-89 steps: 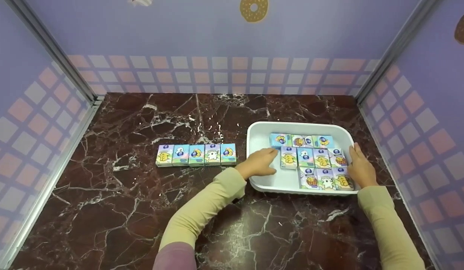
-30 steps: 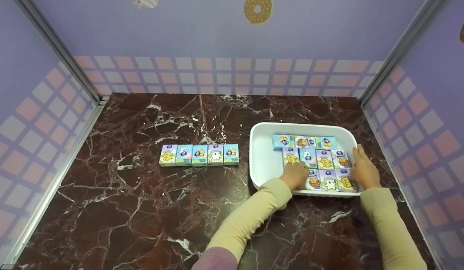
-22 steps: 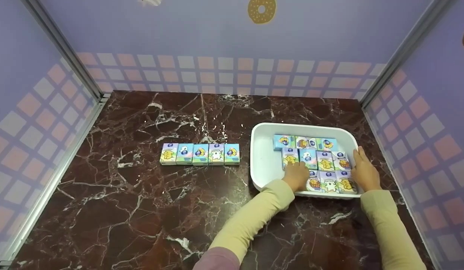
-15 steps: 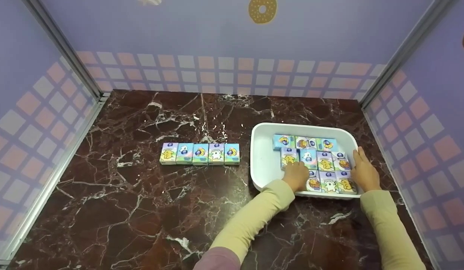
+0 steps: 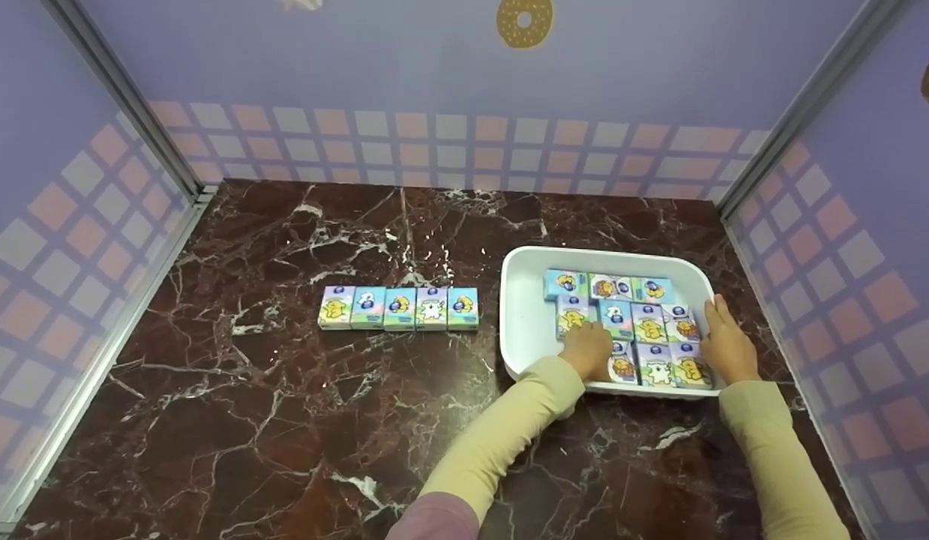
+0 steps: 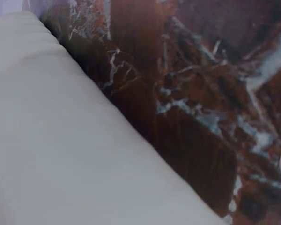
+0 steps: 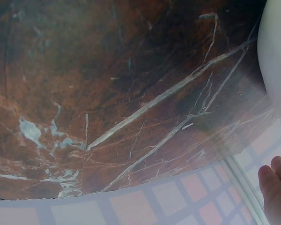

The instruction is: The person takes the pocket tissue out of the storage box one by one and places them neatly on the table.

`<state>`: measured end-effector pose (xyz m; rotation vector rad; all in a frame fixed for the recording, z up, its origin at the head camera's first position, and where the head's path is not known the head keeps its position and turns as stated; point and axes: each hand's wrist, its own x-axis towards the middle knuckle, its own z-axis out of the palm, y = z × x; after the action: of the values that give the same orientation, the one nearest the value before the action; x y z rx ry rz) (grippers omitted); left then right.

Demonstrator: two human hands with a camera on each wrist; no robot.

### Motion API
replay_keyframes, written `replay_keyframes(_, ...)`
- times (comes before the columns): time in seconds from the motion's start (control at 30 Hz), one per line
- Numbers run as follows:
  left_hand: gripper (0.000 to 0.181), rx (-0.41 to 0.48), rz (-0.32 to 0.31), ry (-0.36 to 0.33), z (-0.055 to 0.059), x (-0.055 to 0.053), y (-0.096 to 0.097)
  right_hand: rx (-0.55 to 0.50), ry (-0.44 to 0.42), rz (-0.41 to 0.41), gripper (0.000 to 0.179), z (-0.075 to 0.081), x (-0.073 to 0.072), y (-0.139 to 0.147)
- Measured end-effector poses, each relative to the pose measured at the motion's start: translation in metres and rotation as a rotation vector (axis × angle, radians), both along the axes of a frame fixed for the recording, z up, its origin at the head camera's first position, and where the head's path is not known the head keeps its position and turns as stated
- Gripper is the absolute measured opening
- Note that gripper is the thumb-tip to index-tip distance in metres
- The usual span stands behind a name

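Note:
Inside a white tray (image 5: 528,322), my left hand (image 5: 588,351) lies over the near part of a small cartoon-printed pack (image 5: 572,313), lilac with a yellow bear. Its fingers bend down onto the pack and seem to grip it; the fingertips are partly hidden. A blue pack (image 5: 615,319) lies just right of it, with a narrow gap between. At the tray's right wall rests my right hand (image 5: 730,349), fingers fairly straight along the rim; its thumb is unclear. The right wrist view catches fingertips (image 7: 271,176). Only a pale sleeve (image 6: 70,131) and tabletop fill the left wrist view.
Similar packs (image 5: 650,322) sit in rows in the tray, flat side up. Left of the tray, a row of several packs (image 5: 400,309) lies on the dark marble tabletop (image 5: 284,420). Purple walls (image 5: 359,60) with checked bands enclose the back and both sides.
My left hand has moved from the tray's left side onto the lilac pack. Over the last half second, hand and pack have slid slightly left. The right hand has stayed at the tray's wall.

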<state>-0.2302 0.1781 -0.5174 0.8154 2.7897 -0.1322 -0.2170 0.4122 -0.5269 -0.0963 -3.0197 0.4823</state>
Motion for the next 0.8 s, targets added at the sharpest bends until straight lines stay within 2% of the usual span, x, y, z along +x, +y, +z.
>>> replay_keyframes(0.2,0.07,-0.007,-0.021,-0.001,0.007,-0.004,-0.007,0.008,0.012,0.013,0.056,0.001,0.001,0.0)
replay_keyframes(0.43,0.066,0.013,-0.057,-0.024,0.026,-0.008,-0.018,0.005,-0.009,0.005,0.058,0.001,0.001,0.001)
replay_keyframes(0.6,0.066,0.104,-0.069,-0.046,0.041,-0.012,-0.033,0.001,-0.011,0.004,0.058,0.0,0.0,0.001)
replay_keyframes(0.8,0.07,0.231,-0.103,-0.016,0.06,-0.018,-0.068,0.006,-0.012,0.013,0.059,0.001,0.0,0.002)
